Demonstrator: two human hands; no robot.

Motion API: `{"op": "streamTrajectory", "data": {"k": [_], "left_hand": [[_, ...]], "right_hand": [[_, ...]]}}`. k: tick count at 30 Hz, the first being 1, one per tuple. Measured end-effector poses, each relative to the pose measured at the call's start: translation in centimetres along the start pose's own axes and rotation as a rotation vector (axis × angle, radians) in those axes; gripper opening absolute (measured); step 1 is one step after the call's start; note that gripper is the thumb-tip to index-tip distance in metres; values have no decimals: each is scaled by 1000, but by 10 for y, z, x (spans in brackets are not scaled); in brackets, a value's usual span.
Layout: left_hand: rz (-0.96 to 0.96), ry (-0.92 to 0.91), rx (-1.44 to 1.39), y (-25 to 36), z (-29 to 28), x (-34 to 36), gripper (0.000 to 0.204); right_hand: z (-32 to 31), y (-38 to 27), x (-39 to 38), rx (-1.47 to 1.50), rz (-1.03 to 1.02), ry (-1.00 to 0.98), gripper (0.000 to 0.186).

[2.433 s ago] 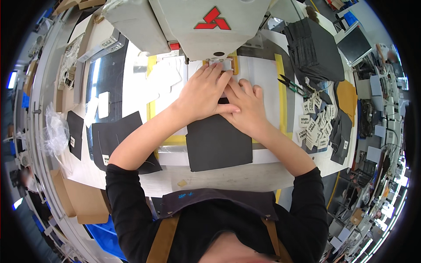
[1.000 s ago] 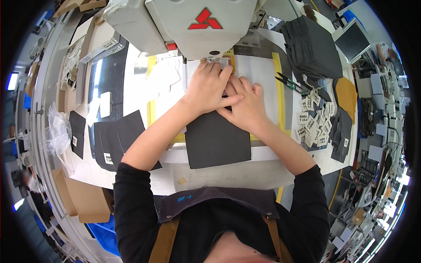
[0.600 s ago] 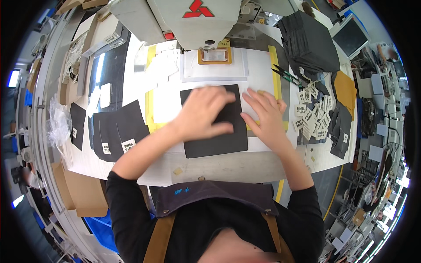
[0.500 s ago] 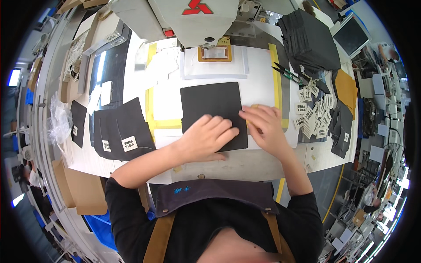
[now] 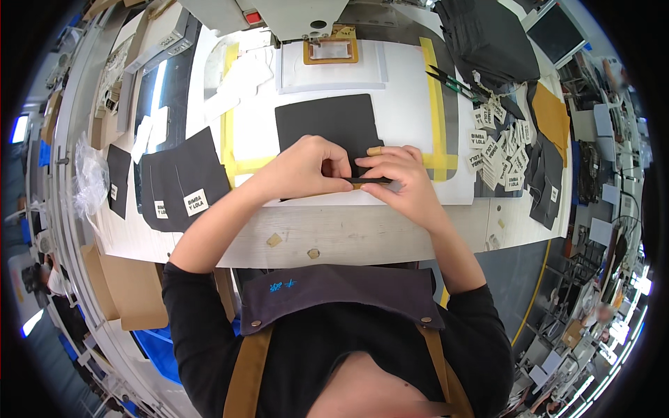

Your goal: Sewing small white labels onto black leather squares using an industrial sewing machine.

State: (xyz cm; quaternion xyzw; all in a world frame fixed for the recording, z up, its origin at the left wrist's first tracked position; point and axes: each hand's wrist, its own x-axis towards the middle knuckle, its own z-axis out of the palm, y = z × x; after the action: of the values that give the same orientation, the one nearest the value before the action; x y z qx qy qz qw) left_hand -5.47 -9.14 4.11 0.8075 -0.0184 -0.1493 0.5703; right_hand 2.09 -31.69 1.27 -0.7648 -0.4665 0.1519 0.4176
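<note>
A black fabric panel [image 5: 325, 115] lies on the white work surface in front of me, its near edge lifted and turned up. My left hand [image 5: 306, 166] pinches that near edge between thumb and fingers. Close beside it on the right, my right hand [image 5: 403, 180] also grips the raised edge, a tan band on one of its fingers. Between the two hands the edge shows as a thin dark strip. The palms hide part of the panel.
A sewing machine [image 5: 296, 19] with a brown clamp plate [image 5: 331, 61] stands beyond the panel. To the right are green-handled snips [image 5: 451, 81], a pile of white labels [image 5: 503, 157] and a stack of black panels [image 5: 484, 45]. Labelled black panels [image 5: 182, 171] lie left.
My hands have gone from resting flat on the panel to pinching and lifting its near edge. The view has shifted, so the machine sits higher in the picture.
</note>
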Motion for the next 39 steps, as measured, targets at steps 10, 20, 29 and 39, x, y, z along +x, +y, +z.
{"op": "streamTrajectory", "data": {"k": [10, 20, 29, 39], "left_hand": [[-200, -464, -191, -10, -30, 29, 27], [-176, -516, -199, -12, -32, 31, 26], [-142, -527, -29, -4, -40, 23, 17], [-9, -231, 280, 14, -61, -3, 15]], "right_hand": [[-1, 0, 0, 60, 13, -17, 13], [-4, -1, 0, 67, 3, -34, 11], [-5, 0, -1, 69, 8, -44, 12], [-18, 0, 10, 202, -11, 40, 21]]}}
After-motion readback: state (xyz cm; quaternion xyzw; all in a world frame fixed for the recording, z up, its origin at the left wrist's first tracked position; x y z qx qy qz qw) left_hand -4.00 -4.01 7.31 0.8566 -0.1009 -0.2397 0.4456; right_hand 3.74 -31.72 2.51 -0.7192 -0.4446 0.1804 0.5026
